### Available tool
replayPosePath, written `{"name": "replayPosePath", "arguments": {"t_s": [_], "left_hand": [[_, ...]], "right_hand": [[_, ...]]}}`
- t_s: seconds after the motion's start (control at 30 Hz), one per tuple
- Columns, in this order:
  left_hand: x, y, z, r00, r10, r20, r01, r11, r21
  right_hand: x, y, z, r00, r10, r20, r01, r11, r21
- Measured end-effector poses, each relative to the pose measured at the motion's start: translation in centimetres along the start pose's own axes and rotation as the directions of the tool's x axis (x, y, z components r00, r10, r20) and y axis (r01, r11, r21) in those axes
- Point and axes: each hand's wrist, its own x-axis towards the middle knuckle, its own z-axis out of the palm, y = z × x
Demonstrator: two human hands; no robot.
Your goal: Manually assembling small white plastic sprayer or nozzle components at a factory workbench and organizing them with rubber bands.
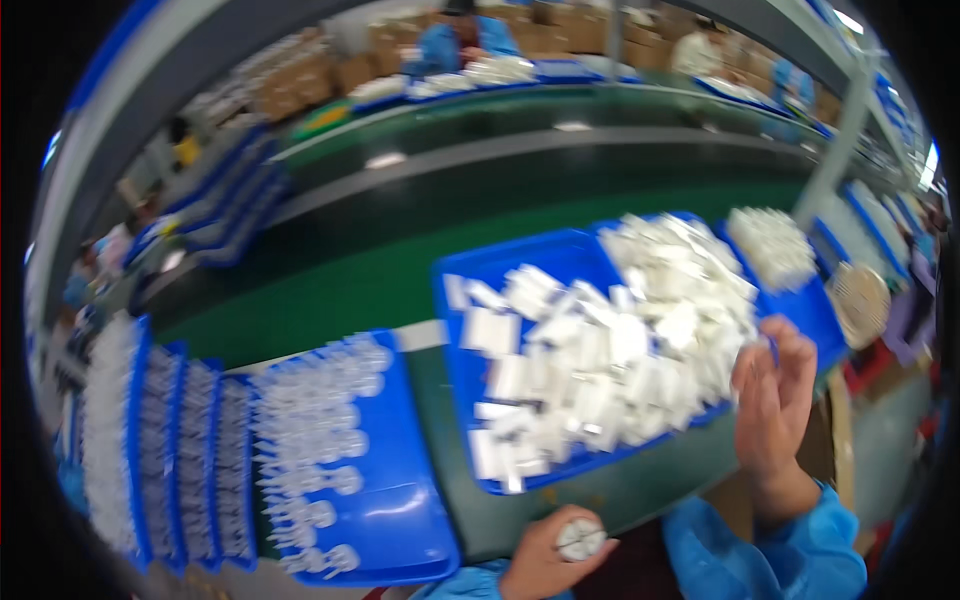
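Observation:
At the lower middle, my left hand (535, 562) is closed round a white round part (580, 539) whose end is split into wedge-shaped segments. My right hand (775, 410) is raised over the right end of the blue trays, fingers drawn together. Whatever sits at its fingertips is blurred and cannot be made out. Beside it, a blue tray (452, 380) holds a heap of white rectangular pieces (600, 350). More white pieces (680, 265) are piled in the adjoining tray behind.
Left, a blue tray (400, 470) carries rows of clear plastic parts (310, 440), beside several tilted trays (135, 440) of similar parts. A tray of whitish parts (770, 245) stands far right. Beyond the green surface (400, 240), people (465, 45) in work clothes sit at another bench.

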Motion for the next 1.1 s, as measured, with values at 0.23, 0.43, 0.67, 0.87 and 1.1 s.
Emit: {"name": "replayPosePath", "arguments": {"t_s": [0.23, 0.43, 0.67, 0.87, 1.1], "left_hand": [[0.2, 0.7, 1.1, 0.997, 0.061, 0.043, -0.061, 0.998, 0.014], [-0.1, 0.4, 1.9, 0.998, 0.058, 0.004, -0.058, 0.998, 0.037], [0.3, 0.7, 3.0, 0.977, 0.138, -0.165, -0.136, 0.990, 0.020], [1.5, 2.4, 3.6, 0.969, 0.222, -0.104, -0.210, 0.970, 0.120], [2.1, 4.4, 3.4, 0.975, 0.187, -0.120, -0.178, 0.981, 0.078]], "right_hand": [[-6.3, -0.8, -4.2, 0.861, 0.283, 0.422, 0.112, 0.705, -0.700], [-9.2, 2.6, -3.3, 0.878, 0.290, 0.381, 0.225, 0.452, -0.863], [-9.9, 4.0, -2.7, 0.858, 0.273, 0.436, 0.209, 0.589, -0.781], [-8.5, -1.0, -2.1, 0.797, 0.131, 0.590, 0.258, 0.808, -0.529], [-5.3, -2.9, -3.6, 0.938, 0.288, 0.191, -0.163, 0.856, -0.490]]}}
